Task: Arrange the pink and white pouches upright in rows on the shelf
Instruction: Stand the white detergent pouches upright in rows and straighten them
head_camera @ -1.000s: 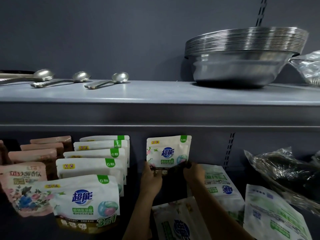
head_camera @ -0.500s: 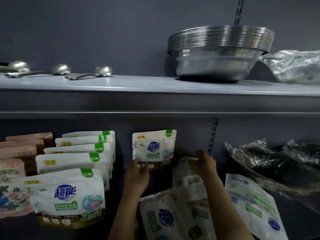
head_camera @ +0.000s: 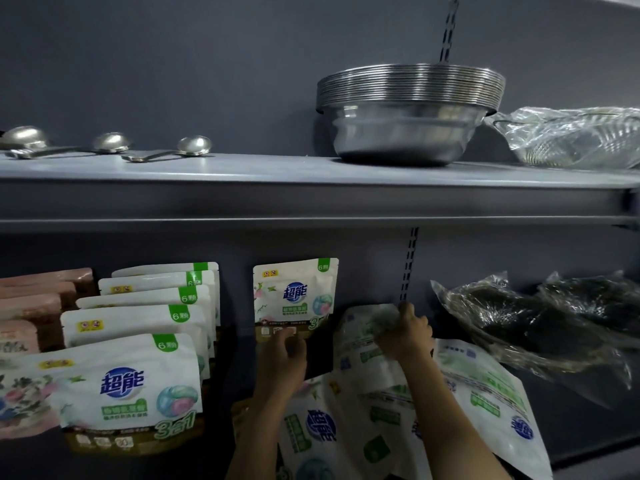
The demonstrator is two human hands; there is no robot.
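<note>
Left hand (head_camera: 282,355) steadies upright pouch (head_camera: 295,299); right hand (head_camera: 405,336) pinches lying pouch (head_camera: 367,344)

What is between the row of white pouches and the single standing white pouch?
Only a bare strip of dark shelf; nothing stands between the row and the single pouch.

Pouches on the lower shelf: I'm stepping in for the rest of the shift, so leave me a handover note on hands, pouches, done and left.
Left hand steadies the lone upright pouch at its base.
Right hand grips the top of a loose pouch.
Done: white row and pink row stand at left.
Left: stand the gripped pouch, then the flat pouches lying at front right.
</note>
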